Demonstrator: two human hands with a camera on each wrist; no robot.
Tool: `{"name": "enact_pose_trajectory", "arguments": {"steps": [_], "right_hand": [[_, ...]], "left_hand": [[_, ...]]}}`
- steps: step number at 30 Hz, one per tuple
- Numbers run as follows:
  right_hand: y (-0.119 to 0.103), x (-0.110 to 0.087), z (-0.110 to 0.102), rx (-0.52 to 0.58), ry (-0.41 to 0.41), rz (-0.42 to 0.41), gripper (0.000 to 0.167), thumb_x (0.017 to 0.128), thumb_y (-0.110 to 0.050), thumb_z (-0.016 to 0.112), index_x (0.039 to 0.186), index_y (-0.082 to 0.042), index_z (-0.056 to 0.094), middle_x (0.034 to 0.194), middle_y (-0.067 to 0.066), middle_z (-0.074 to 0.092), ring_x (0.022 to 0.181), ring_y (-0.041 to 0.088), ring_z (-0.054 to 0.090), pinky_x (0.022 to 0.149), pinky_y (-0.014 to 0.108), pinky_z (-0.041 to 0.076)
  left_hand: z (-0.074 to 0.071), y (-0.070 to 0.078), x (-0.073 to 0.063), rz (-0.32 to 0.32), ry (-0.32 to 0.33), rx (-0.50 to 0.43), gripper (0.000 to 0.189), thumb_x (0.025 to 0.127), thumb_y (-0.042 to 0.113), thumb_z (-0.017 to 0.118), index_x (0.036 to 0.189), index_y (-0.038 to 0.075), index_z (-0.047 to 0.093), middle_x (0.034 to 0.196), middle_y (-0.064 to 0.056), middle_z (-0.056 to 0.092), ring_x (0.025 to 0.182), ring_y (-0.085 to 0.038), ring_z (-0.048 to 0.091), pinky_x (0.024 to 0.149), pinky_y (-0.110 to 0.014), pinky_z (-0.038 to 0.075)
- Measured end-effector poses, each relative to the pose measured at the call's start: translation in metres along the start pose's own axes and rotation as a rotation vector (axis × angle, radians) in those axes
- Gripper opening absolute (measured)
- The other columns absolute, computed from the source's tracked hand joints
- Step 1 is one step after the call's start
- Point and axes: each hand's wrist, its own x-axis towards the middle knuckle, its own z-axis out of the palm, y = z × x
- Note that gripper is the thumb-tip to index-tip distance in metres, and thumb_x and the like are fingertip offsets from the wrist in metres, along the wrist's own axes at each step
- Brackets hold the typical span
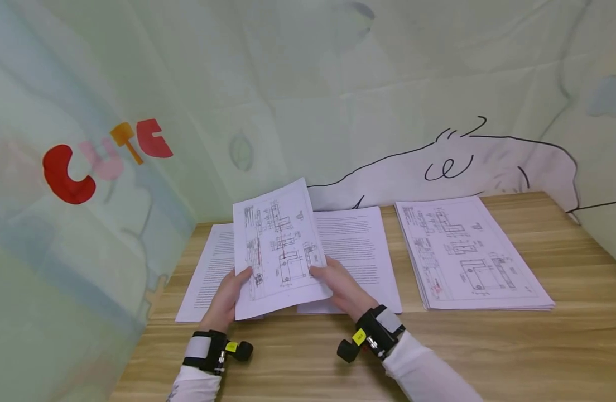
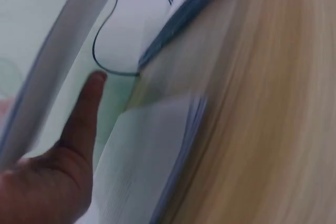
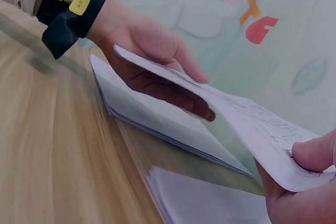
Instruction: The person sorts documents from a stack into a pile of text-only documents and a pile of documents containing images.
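A thin bundle of paper printed with technical drawings [image 1: 273,245] is held up, tilted, above the table. My left hand [image 1: 226,298] grips its lower left edge, thumb on the printed face and fingers behind, as the right wrist view shows. At the lower right edge my right hand [image 1: 342,282] pinches the bundle, thumb on top. Red lines mark the printed side. Under and behind it lie a left stack of text pages [image 1: 207,285] and a middle stack of text pages [image 1: 355,245], both partly covered.
To the right, a stack of drawing sheets [image 1: 473,254] lies on the wooden table [image 1: 489,352], its edges slightly uneven. A printed cloth backdrop [image 1: 308,100] rises behind the table and along its left side. Each wrist wears a black strap with a small camera.
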Motion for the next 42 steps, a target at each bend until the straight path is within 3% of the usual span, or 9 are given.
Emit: {"name": "enact_pose_trajectory", "arguments": {"steps": [3, 12, 19, 24, 32, 37, 42], "right_hand": [[-0.005, -0.006, -0.014, -0.087, 0.012, -0.026, 0.047, 0.098, -0.011, 0.050, 0.145, -0.015, 0.047, 0.130, 0.010, 0.064, 0.106, 0.017, 0.068, 0.083, 0.028, 0.053], [-0.034, -0.021, -0.060, -0.253, 0.104, -0.044, 0.053, 0.101, -0.023, 0.053, 0.151, -0.020, 0.038, 0.128, 0.012, 0.065, 0.098, 0.015, 0.068, 0.082, 0.026, 0.053], [-0.050, -0.044, -0.101, -0.369, 0.179, -0.034, 0.056, 0.105, -0.026, 0.042, 0.157, -0.015, 0.025, 0.141, 0.016, 0.055, 0.115, 0.021, 0.061, 0.092, 0.028, 0.048], [-0.055, -0.062, -0.131, -0.481, 0.237, -0.085, 0.055, 0.106, -0.027, 0.043, 0.156, -0.013, 0.028, 0.131, 0.020, 0.061, 0.095, 0.016, 0.070, 0.078, 0.027, 0.058], [-0.075, -0.080, -0.176, -0.608, 0.334, -0.101, 0.058, 0.104, -0.037, 0.047, 0.151, -0.003, 0.038, 0.126, 0.024, 0.064, 0.084, 0.010, 0.070, 0.070, 0.028, 0.058], [-0.083, -0.092, -0.205, -0.666, 0.403, -0.107, 0.063, 0.102, -0.044, 0.047, 0.148, -0.001, 0.041, 0.118, 0.020, 0.068, 0.080, 0.010, 0.069, 0.067, 0.030, 0.057], [-0.082, -0.102, -0.229, -0.687, 0.468, -0.107, 0.065, 0.102, -0.043, 0.049, 0.146, 0.003, 0.042, 0.097, 0.002, 0.071, 0.075, 0.009, 0.066, 0.064, 0.032, 0.054]], "left_hand": [[0.014, -0.002, -0.002, 0.037, -0.051, -0.020, 0.040, 0.106, 0.018, 0.041, 0.145, 0.020, 0.042, 0.117, 0.003, 0.067, 0.105, -0.010, 0.069, 0.085, -0.028, 0.058], [0.065, -0.006, -0.008, 0.139, -0.095, 0.107, 0.042, 0.105, 0.017, 0.043, 0.147, 0.024, 0.043, 0.123, -0.007, 0.066, 0.100, -0.013, 0.069, 0.081, -0.028, 0.057], [0.116, -0.003, -0.012, 0.183, -0.136, 0.180, 0.041, 0.104, 0.018, 0.046, 0.145, 0.019, 0.045, 0.115, -0.010, 0.068, 0.090, -0.011, 0.067, 0.076, -0.026, 0.053], [0.146, -0.003, -0.014, 0.202, -0.189, 0.260, 0.038, 0.103, 0.022, 0.050, 0.141, 0.022, 0.050, 0.111, -0.006, 0.069, 0.090, -0.012, 0.067, 0.078, -0.026, 0.052], [0.191, -0.001, -0.009, 0.284, -0.248, 0.297, 0.034, 0.100, 0.025, 0.057, 0.134, 0.024, 0.056, 0.112, -0.001, 0.071, 0.097, -0.013, 0.069, 0.084, -0.028, 0.056], [0.222, -0.003, -0.009, 0.268, -0.257, 0.281, 0.033, 0.097, 0.024, 0.061, 0.130, 0.025, 0.059, 0.107, 0.002, 0.073, 0.094, -0.012, 0.070, 0.080, -0.028, 0.057], [0.245, -0.006, -0.008, 0.216, -0.277, 0.278, 0.032, 0.096, 0.018, 0.064, 0.127, 0.022, 0.061, 0.100, 0.000, 0.074, 0.088, -0.013, 0.071, 0.072, -0.026, 0.056]]}}
